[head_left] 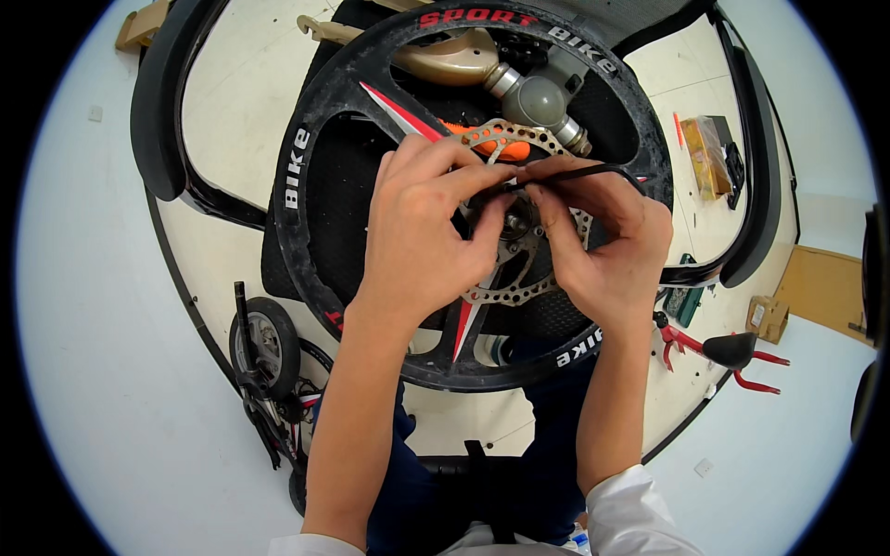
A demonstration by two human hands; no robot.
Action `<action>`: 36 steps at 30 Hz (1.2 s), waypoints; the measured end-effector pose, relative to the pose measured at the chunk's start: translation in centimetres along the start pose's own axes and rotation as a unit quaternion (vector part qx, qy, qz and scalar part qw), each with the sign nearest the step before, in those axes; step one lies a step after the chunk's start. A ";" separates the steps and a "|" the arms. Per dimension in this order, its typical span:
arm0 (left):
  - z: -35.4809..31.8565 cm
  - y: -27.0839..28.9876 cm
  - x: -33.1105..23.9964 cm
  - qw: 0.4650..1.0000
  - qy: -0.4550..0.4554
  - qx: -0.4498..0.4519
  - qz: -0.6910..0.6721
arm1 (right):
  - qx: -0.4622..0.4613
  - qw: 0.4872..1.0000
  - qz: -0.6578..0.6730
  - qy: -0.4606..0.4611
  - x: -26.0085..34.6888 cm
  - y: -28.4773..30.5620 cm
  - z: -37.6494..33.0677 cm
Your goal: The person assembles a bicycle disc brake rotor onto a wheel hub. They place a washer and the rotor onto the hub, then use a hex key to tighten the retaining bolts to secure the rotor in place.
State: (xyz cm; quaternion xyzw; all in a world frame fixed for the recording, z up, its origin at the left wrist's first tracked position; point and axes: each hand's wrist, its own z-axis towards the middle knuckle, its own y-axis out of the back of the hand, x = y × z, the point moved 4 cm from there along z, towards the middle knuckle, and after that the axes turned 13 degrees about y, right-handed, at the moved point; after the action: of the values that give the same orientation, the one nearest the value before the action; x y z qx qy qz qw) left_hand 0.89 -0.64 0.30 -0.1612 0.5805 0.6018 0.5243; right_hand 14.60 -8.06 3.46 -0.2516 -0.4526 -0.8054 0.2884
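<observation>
A black bicycle wheel (320, 222) with red and white spoke accents lies flat across a black chair seat in front of me. At its hub sits a silver perforated brake disc (528, 295). Both my hands meet over the hub. My left hand (422, 222) pinches thumb to forefinger at one end of a thin black bent piece (593, 170), a rod or cord, I cannot tell which. My right hand (607, 232) has its fingers closed round the same piece, which runs over its knuckles. Fingers partly hide the hub (517, 221) and the tips' exact grip.
Beyond the disc lie an orange object (514, 150) and a beige curved part (454, 60) with metal collars. Chair armrests (165, 102) flank the wheel. On the floor are a small wheel (267, 343), red forked part (681, 341), green case (684, 301) and cardboard box (768, 319).
</observation>
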 end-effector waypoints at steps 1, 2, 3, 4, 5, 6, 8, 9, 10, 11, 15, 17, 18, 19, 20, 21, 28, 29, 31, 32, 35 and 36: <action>0.0 0.1 -0.1 1.000 0.000 0.001 -0.002 | 0.003 1.000 0.001 -0.005 0.1 0.0 0.0; 0.0 0.0 0.1 1.000 -0.005 0.001 0.000 | 0.006 1.000 0.001 -0.011 0.1 0.0 0.0; 0.0 -0.1 0.4 1.000 -0.010 0.000 0.002 | 0.001 1.000 0.003 0.007 0.2 0.0 0.0; 0.0 -0.2 0.6 1.000 -0.015 -0.001 0.004 | -0.004 1.000 0.004 0.026 0.2 0.0 0.1; 0.0 -0.2 0.5 1.000 -0.016 0.000 0.004 | -0.010 0.999 0.005 0.044 0.1 -0.1 0.2; 0.0 -0.3 0.5 1.000 -0.017 0.001 0.003 | -0.020 0.998 0.010 0.062 -0.1 -0.2 0.3; 0.0 -0.4 0.4 1.000 -0.017 -0.001 0.007 | -0.041 0.994 0.019 0.100 -0.4 -0.5 0.3; -0.1 -0.4 0.4 1.000 -0.016 -0.004 0.012 | -0.042 0.995 0.025 0.084 -0.3 -0.6 0.3; -0.1 -0.4 0.3 1.000 -0.015 -0.007 0.017 | -0.043 0.996 0.030 0.067 -0.1 -0.6 0.3; -0.1 -0.4 0.3 1.000 -0.013 -0.010 0.020 | -0.045 0.997 0.035 0.051 0.0 -0.7 0.2; -0.1 -0.4 0.2 0.999 -0.017 -0.020 0.025 | -0.064 0.997 0.034 0.010 -0.5 -0.4 0.0; -0.2 -0.5 0.3 0.999 -0.018 -0.021 0.018 | -0.085 0.995 0.043 -0.002 -0.5 -0.3 0.1; -0.2 -0.5 0.4 1.000 -0.016 -0.021 0.011 | -0.086 0.995 0.051 -0.002 -0.5 -0.3 0.1; -0.2 -0.5 0.4 1.000 -0.014 -0.021 0.005 | -0.087 0.994 0.060 -0.001 -0.6 -0.3 0.0; -0.2 -0.5 0.5 1.000 -0.015 -0.018 0.007 | -0.088 0.994 0.068 -0.001 -0.7 -0.3 -0.1; -0.2 -0.4 0.5 1.000 -0.015 -0.014 0.009 | -0.076 0.995 0.070 -0.009 -0.7 -0.2 -0.1; 0.0 -0.1 0.2 0.999 -0.034 -0.018 0.010 | -0.039 0.994 0.096 -0.042 -0.1 -0.4 0.0; 0.0 -0.1 0.2 0.999 -0.033 -0.017 0.009 | -0.038 0.994 0.098 -0.040 0.0 -0.4 0.0; 0.0 0.0 0.2 0.999 -0.030 -0.014 0.007 | -0.030 0.996 0.083 -0.029 0.0 -0.6 0.0; 0.0 -0.1 0.2 0.999 -0.030 -0.014 0.002 | -0.026 0.997 0.074 -0.024 0.0 -0.6 0.0; 0.1 -0.3 0.3 1.000 -0.018 -0.013 -0.008 | -0.014 0.999 0.044 -0.019 0.4 -0.5 0.1; 0.0 -0.4 0.4 1.000 -0.007 -0.011 -0.008 | -0.013 0.999 0.044 -0.013 0.5 -0.5 0.1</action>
State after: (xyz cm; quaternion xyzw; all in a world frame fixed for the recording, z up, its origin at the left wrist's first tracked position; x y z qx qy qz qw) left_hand 1.04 -0.56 -0.22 -0.1674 0.5686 0.6053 0.5313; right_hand 13.91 -7.86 3.49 -0.2851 -0.4345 -0.7944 0.3145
